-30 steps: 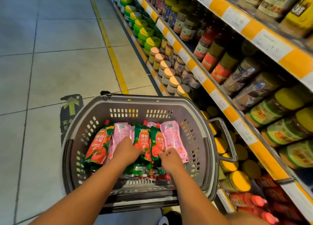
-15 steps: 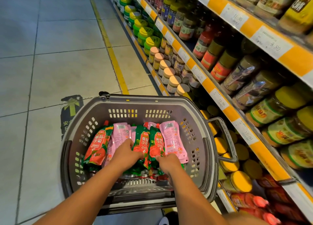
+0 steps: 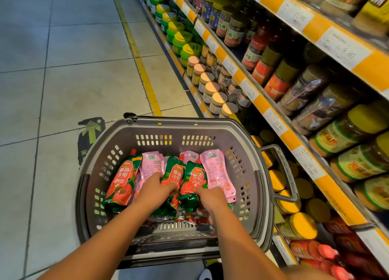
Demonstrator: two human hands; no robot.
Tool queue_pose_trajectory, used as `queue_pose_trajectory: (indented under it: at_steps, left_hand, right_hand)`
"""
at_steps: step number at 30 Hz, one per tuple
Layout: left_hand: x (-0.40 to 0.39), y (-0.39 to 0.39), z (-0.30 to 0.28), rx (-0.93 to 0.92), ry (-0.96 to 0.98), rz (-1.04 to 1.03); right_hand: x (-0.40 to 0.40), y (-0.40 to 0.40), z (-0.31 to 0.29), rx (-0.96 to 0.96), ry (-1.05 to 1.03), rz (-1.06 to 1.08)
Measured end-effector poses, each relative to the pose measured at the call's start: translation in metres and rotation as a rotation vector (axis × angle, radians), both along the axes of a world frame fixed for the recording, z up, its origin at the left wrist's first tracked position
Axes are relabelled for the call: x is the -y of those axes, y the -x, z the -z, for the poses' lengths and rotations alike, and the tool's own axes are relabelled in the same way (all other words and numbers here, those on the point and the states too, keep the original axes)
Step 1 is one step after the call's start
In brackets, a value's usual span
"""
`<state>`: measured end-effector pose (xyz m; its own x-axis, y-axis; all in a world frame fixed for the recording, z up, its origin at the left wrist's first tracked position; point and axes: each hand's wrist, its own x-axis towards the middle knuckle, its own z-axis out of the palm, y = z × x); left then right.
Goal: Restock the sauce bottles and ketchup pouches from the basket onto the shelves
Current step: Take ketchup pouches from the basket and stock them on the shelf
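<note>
Ketchup pouches (image 3: 168,180) lie heaped in the grey basket (image 3: 248,159), which sits on the floor (image 3: 63,69) at about 6 o'clock in the head view, with the shelves (image 3: 280,119) running from 5 o'clock up to 12 along its right side. The pile shows red-and-green fronts and pink backs mixed, spouts mostly toward 12 o'clock. Both hands are down in the heap: the left hand (image 3: 154,190) lies on the pouches left of centre with its fingers curled down over one, and the right hand (image 3: 208,197) is just beside it at 3 o'clock, fingers bent into the pile around the lower end of a green-and-red pouch (image 3: 192,183). Each looks closed on a pouch, though the fingertips are buried, so how firm either hold is I cannot tell. No sauce bottles show in the basket. I judge the step in hand to be the pick: gathering pouches to lift out, with nearly all the restocking left to do. The next move calls for a secure grip on the slippery film, a lift clear of the basket rim, then a swing toward 3 o'clock to the low shelf where red pouch-like packs (image 3: 311,252) lie, past the basket handle (image 3: 288,174) that stands between.
</note>
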<state>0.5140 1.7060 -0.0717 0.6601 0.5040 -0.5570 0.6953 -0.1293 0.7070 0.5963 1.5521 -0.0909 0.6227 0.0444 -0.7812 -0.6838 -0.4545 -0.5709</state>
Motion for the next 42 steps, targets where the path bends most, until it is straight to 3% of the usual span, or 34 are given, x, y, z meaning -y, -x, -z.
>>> queue_pose_trajectory:
  at_steps: [9,18,28,42]
  left_hand:
    - [-0.002,0.004,-0.002,-0.002,0.025,0.007]
    - [-0.007,0.02,-0.007,0.005,0.209,-0.194]
    - [-0.005,0.04,-0.041,0.134,0.279,-0.272]
    - [0.025,0.05,-0.135,0.422,0.432,-0.25]
  right_hand:
    - [0.002,0.001,-0.012,-0.182,-0.183,0.022]
    - [0.016,0.009,-0.032,-0.194,-0.236,-0.003]
    - [0.033,0.02,-0.068,-0.078,-0.316,0.003]
    - [0.076,0.05,-0.145,0.2,-0.673,0.085]
